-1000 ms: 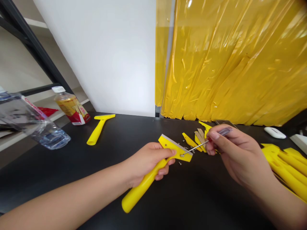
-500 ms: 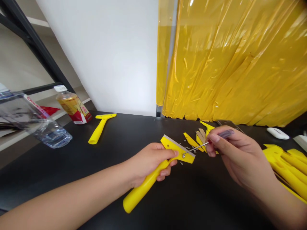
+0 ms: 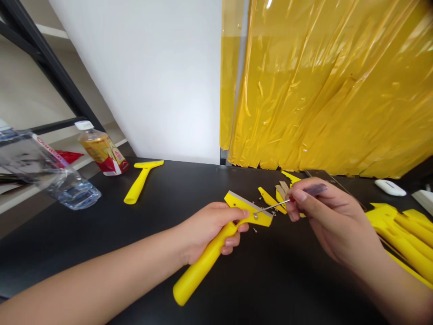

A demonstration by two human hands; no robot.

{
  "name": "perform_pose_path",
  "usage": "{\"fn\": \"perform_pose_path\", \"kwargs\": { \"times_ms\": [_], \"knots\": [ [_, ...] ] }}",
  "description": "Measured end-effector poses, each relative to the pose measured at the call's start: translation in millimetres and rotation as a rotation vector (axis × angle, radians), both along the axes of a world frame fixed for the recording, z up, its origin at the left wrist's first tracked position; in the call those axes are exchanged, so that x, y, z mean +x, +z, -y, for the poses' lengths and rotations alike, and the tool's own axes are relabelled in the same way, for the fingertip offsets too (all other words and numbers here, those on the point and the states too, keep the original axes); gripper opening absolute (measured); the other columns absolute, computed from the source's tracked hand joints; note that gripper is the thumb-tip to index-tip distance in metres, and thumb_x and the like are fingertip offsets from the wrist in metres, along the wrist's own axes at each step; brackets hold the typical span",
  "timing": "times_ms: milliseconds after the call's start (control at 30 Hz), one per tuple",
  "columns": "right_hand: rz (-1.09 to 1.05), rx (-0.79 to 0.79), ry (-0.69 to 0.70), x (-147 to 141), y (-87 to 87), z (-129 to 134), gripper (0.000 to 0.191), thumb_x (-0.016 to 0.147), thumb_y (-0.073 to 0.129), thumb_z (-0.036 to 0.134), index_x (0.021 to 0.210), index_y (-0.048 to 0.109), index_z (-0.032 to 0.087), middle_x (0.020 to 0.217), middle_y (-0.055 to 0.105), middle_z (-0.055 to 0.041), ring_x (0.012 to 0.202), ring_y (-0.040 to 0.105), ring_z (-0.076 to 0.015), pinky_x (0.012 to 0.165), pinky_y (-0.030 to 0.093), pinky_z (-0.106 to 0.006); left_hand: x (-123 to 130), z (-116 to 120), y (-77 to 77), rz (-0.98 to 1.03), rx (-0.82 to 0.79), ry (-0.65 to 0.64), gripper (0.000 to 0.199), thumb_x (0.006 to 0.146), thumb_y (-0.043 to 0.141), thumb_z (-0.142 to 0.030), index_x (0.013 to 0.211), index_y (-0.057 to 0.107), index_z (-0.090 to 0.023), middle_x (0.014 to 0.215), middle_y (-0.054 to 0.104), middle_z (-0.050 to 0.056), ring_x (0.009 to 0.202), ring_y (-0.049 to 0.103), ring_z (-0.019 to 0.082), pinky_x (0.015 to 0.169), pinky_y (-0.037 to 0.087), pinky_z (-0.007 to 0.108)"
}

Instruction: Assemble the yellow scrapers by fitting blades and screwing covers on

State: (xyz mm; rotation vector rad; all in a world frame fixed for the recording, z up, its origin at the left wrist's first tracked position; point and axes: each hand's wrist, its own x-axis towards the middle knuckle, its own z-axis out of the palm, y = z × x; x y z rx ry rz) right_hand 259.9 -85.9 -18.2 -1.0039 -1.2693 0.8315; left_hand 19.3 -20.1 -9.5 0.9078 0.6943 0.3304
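Note:
A yellow scraper (image 3: 206, 262) with a wide head and a thin metal blade along its far edge is wrapped in my left hand (image 3: 216, 228), thumb flat on the head. My right hand (image 3: 324, 212) pinches a small screwdriver (image 3: 274, 206) with a dark translucent handle. Its tip meets a screw (image 3: 255, 216) on the right part of the head. Behind the head lie loose yellow plates (image 3: 269, 198), small screws (image 3: 255, 230) and thin brownish pieces (image 3: 282, 189) on the black table (image 3: 135, 253).
Another yellow scraper (image 3: 138, 183) lies at the back left, near a drink bottle (image 3: 104, 151) and a large clear bottle (image 3: 67, 180). Several yellow handles (image 3: 402, 230) are piled at the right, below a white case (image 3: 390, 188). Yellow film (image 3: 324, 90) hangs behind.
Both hands have shifted slightly left, with the scraper and screwdriver. The scraper's head is a little higher, and the screwdriver's tip remains at the screw.

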Motion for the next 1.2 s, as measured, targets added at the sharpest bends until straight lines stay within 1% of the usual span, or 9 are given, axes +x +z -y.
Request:
{"fn": "perform_pose_path", "kwargs": {
  "times_ms": [167,333,500,600,733,967,1200],
  "knots": [
    [0.000,0.030,-0.009,-1.0,0.4,0.4,0.008,0.097,0.071,0.030,0.101,0.074,0.025,0.085,0.067,-0.0005,0.069,0.062,-0.0126,0.067,0.053,-0.027,0.6,-1.0,-0.4,-0.002,0.008,0.007,0.022,0.093,0.066,-0.030,0.079,0.061,-0.014,0.080,0.055,0.000,0.047,0.039,0.004,0.044,0.030,0.022],
    [-0.011,0.038,-0.055,-1.6,6.4,6.4,0.008,0.096,0.072,0.032,0.099,0.075,0.025,0.083,0.067,-0.0009,0.070,0.062,-0.0132,0.066,0.053,-0.026,-0.8,-2.2,-3.2,-0.001,0.033,0.018,0.024,0.094,0.065,-0.031,0.077,0.060,-0.014,0.079,0.053,0.000,0.048,0.039,0.005,0.045,0.030,0.022],
    [0.097,0.057,-0.086,-3.3,10.6,13.1,0.007,0.096,0.072,0.032,0.096,0.075,0.026,0.081,0.066,-0.0006,0.071,0.061,-0.0136,0.066,0.052,-0.025,-0.7,-3.1,-4.9,-0.004,0.033,0.031,0.023,0.094,0.065,-0.031,0.078,0.060,-0.015,0.078,0.052,-0.001,0.048,0.038,0.005,0.044,0.029,0.022],
    [0.194,0.073,-0.101,-4.4,9.9,14.7,0.007,0.095,0.073,0.032,0.094,0.075,0.026,0.080,0.068,-0.0010,0.070,0.062,-0.0142,0.062,0.052,-0.025,-0.5,-3.2,-5.1,-0.009,0.019,0.031,0.023,0.094,0.064,-0.030,0.077,0.059,-0.015,0.078,0.052,-0.001,0.048,0.038,0.005,0.045,0.029,0.022],
    [0.299,0.043,-0.132,-5.2,8.2,15.0,0.008,0.094,0.074,0.034,0.096,0.075,0.027,0.080,0.070,-0.0018,0.069,0.063,-0.0156,0.057,0.050,-0.026,-0.7,-3.0,-4.4,-0.016,0.014,0.028,0.023,0.093,0.064,-0.030,0.077,0.059,-0.015,0.078,0.052,-0.001,0.048,0.038,0.005,0.045,0.029,0.022],
    [0.292,0.043,-0.141,-6.4,9.7,14.6,0.009,0.094,0.073,0.036,0.096,0.075,0.027,0.081,0.070,-0.0011,0.069,0.064,-0.0154,0.060,0.052,-0.025,-0.2,-2.9,-3.7,-0.017,0.022,0.028,0.023,0.092,0.066,-0.032,0.077,0.059,-0.016,0.078,0.052,-0.001,0.048,0.038,0.005,0.045,0.029,0.023],
    [0.332,0.072,-0.149,-4.7,10.8,14.3,0.011,0.094,0.072,0.036,0.095,0.074,0.025,0.080,0.070,-0.0022,0.068,0.064,-0.0172,0.058,0.052,-0.028,-0.7,-2.6,-3.1,-0.026,0.021,0.021,0.025,0.091,0.068,-0.034,0.078,0.058,-0.016,0.077,0.052,-0.002,0.049,0.038,0.005,0.046,0.030,0.023]
  ]
}}
